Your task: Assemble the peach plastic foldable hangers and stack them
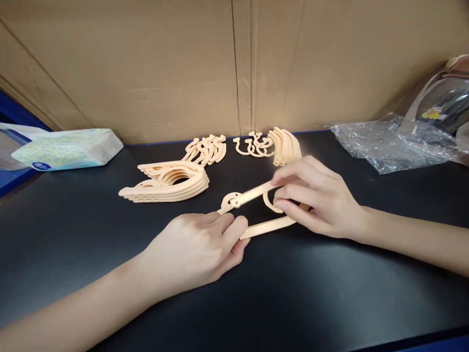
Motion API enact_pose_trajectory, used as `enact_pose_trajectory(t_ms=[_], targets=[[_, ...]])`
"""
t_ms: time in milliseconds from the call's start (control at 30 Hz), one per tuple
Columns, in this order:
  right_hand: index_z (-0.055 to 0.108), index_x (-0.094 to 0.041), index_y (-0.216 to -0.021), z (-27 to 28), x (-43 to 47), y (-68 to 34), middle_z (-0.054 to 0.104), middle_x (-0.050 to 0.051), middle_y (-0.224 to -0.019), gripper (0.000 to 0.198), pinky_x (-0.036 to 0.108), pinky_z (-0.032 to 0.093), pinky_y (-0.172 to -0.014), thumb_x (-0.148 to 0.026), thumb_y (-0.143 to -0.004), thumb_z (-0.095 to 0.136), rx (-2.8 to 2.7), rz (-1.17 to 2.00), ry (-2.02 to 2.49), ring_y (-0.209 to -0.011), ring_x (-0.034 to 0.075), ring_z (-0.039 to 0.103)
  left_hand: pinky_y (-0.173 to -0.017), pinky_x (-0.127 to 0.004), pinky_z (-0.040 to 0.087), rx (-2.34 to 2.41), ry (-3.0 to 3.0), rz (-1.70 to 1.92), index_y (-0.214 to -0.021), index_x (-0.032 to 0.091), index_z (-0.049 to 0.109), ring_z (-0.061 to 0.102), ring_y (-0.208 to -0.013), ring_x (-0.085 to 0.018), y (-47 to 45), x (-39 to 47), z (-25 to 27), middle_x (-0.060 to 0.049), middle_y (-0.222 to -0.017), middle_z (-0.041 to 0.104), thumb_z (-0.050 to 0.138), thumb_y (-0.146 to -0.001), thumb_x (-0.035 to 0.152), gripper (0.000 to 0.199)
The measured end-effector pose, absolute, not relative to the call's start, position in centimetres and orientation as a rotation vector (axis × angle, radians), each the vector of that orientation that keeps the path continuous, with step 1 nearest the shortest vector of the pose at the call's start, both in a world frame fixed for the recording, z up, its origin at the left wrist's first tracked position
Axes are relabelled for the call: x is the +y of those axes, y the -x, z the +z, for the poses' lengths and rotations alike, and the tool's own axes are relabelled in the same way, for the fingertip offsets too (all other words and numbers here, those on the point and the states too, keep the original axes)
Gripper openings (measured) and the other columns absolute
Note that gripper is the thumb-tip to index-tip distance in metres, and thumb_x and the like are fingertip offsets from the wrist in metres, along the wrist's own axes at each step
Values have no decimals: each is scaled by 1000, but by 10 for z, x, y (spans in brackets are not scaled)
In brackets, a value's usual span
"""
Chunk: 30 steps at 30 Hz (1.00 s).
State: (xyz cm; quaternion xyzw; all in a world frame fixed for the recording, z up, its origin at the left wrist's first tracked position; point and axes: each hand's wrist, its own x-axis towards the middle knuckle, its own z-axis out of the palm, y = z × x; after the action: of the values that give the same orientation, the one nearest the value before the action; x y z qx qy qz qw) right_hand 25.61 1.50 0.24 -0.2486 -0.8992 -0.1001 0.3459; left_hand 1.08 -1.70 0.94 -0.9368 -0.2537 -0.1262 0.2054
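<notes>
Notably, slip looks like the chief hazard in the head view. Taking the pale hanger-like piece (269, 227) as the dial's centre: it is between the two hands, above the black table (234, 313), its upper strip (254, 195) angling toward two o'clock from a round joint (237, 202). Judgement: a sideways twist at that joint could pop it loose or bend the thin plastic, since the hands bear on opposite ends. Second risk: a curved part (269, 204) beneath the right fingers could get snagged or knocked; cannot tell whether it belongs to the piece or is separate. Third, less likely: a right-hand slip toward twelve o'clock might scatter the loose hooks (256, 145) or the upright strips (286, 146) at one o'clock.

Hands. Left hand (208, 244), eight o'clock: fist-like, fingers curled tight, clamped on the piece's near-left end; fingertips partly hidden. Right hand (318, 195), three o'clock: digits bent and mostly together, small gaps between, gripping the far end of the upper strip; how firmly, cannot tell.

Round about: folded stack (164, 193) at nine to ten o'clock, small curved pieces (208, 149) at ten to eleven, crumpled clear plastic (388, 144) at two.
</notes>
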Motion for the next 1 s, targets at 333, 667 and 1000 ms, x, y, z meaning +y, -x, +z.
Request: enact_pose_trajectory(t_ms=[333, 667, 1000], targets=[[68, -19, -90, -2, 24, -256, 67, 7, -99, 20, 38, 42, -84, -24, -97, 49, -2421, -31, 823, -92, 20, 57, -45, -29, 32, -699, 2610, -373, -70, 19, 49, 52, -46, -12, -9, -17, 9, 5, -56, 49, 44, -95, 19, 25], [62, -17, -102, -6, 27, -257, 64, 7, -96, 22, 39, 43, -85, -9, -90, 46, -2392, 8, 867, -92, 21, 57, -47, -29, 33, -432, 2797, -532, -70, 18, 56, 41, -56, -17, -11, -25, 12, 0, -60, 48, 50, -77, 18, 9], [62, -19, -104, -7, 28, -256, 65, 7, -99, 25, 40, 44, -88, -8, -90, 44, -2429, -19, 959, -95, 22, 57, -79, -38, 46, -405, 3016, -410, -89, 15, 63, 53, -79, -22, -10, -21, 18, -6, -80, 62, 46, -79, 9, 21]])
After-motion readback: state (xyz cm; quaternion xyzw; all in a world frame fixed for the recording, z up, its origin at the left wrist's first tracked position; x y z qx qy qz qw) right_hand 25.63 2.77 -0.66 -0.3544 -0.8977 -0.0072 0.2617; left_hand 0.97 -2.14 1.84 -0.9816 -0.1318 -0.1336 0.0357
